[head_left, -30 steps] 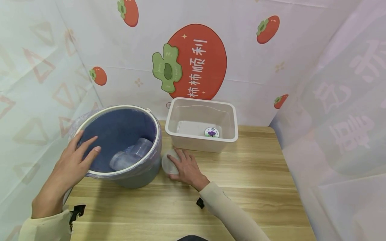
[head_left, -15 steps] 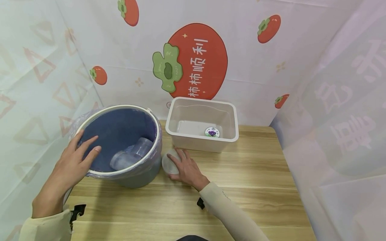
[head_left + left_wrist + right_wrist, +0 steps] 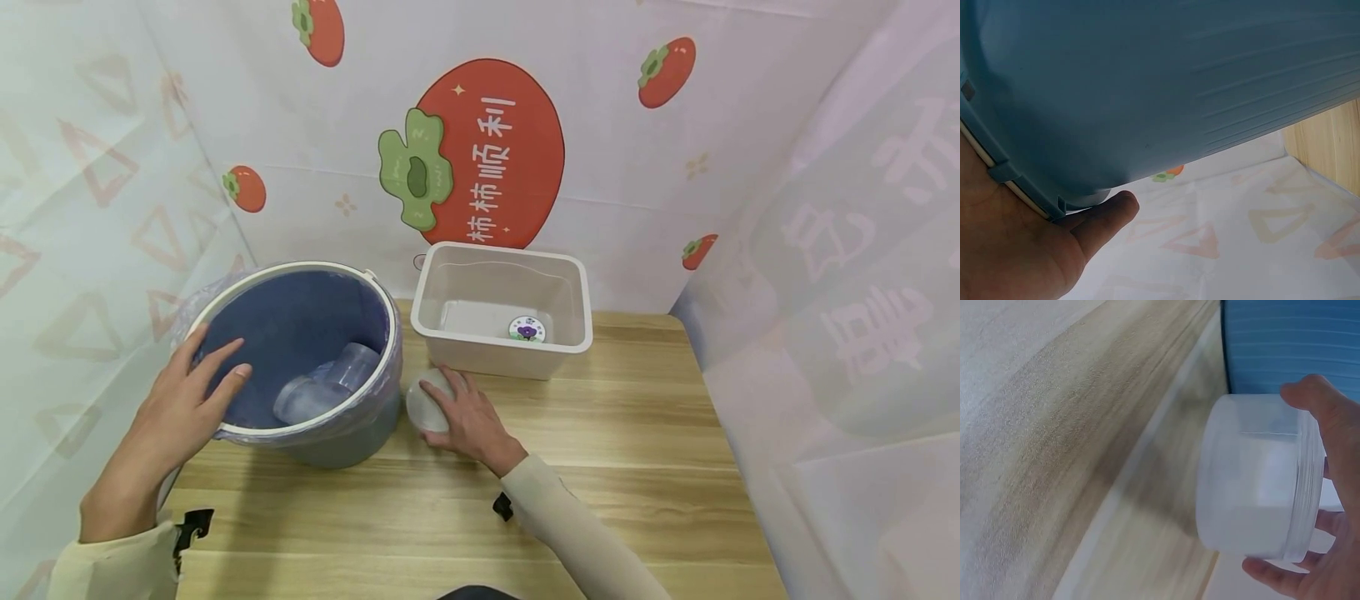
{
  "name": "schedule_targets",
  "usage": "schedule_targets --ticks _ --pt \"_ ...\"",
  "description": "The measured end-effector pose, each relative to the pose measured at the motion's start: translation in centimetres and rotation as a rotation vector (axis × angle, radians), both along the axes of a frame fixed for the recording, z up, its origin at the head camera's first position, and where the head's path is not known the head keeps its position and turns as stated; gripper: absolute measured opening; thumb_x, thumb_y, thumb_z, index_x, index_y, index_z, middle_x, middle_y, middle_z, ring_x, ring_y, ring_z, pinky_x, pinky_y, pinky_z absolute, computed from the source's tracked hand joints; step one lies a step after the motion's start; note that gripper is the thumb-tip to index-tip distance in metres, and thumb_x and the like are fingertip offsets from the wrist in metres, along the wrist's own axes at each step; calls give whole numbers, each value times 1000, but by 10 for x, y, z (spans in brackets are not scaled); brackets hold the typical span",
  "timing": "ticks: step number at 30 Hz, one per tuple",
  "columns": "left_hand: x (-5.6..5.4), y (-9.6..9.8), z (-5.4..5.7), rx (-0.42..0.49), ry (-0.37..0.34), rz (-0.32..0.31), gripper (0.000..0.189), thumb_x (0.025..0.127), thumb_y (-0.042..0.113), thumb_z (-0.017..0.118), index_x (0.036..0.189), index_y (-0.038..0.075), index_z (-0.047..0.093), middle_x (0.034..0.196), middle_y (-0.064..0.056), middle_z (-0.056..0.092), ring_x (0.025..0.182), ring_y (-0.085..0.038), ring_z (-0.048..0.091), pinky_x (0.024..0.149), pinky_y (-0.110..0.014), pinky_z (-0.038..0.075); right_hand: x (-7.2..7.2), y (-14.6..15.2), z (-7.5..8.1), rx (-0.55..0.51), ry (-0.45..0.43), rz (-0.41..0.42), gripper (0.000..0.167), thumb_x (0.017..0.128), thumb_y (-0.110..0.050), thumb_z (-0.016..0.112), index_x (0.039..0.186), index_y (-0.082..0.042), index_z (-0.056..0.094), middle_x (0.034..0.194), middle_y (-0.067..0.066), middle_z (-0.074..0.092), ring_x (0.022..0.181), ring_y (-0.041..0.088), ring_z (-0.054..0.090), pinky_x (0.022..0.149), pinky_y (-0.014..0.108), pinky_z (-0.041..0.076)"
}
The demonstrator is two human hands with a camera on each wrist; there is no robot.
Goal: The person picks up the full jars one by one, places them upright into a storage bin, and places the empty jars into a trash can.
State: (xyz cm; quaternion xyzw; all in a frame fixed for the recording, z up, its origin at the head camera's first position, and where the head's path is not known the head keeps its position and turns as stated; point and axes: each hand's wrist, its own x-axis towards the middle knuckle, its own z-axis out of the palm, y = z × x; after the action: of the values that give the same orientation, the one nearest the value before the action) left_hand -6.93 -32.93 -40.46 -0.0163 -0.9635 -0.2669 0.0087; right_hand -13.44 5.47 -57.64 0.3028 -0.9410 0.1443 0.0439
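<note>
My right hand (image 3: 471,419) grips a round translucent plastic jar (image 3: 1254,478) from above. The thumb lies on one side of its ribbed upper edge and the fingers on the other. In the head view the jar stands between the blue bucket (image 3: 345,447) and the beige bin (image 3: 495,354). My left hand (image 3: 176,404) rests on the bucket's white rim, fingers spread over the opening. In the left wrist view its palm meets the rim, and one digit points along the outer wall. Clear plastic containers (image 3: 315,396) lie inside the bucket.
A thin plastic liner (image 3: 386,383) hangs over the bucket's rim. A round sticker (image 3: 527,329) with a purple figure shows inside the bin. Wood-grain table (image 3: 600,467) extends to the right. White printed sheets (image 3: 637,200) enclose the back and sides.
My right hand and the jar have shifted very slightly to the right, a little away from the bucket. The left hand, bucket and bin hold their places.
</note>
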Motion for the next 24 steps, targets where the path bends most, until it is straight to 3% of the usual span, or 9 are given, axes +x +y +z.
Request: schedule_targets --ticks 14,19,24 --pt "-1 -1 -1 -3 9 -7 64 119 41 41 167 0 37 182 -27 -7 159 -69 5 108 -92 17 14 15 28 11 11 11 86 90 -61 83 163 -29 50 170 19 40 147 47 50 94 53 64" --pt "0 0 0 -1 0 -3 64 119 42 41 167 0 37 182 -26 -7 159 -69 5 108 -92 17 19 18 46 39 8 20 86 90 -62 81 163 -29 50 171 17 40 146 45 50 98 52 63" --pt "0 0 0 -2 -1 0 65 119 42 41 168 1 37 182 -26 -8 159 -69 4 107 -92 18 25 21 68 40 12 29 86 89 -62 82 163 -30 51 171 16 40 146 44 49 92 52 65"
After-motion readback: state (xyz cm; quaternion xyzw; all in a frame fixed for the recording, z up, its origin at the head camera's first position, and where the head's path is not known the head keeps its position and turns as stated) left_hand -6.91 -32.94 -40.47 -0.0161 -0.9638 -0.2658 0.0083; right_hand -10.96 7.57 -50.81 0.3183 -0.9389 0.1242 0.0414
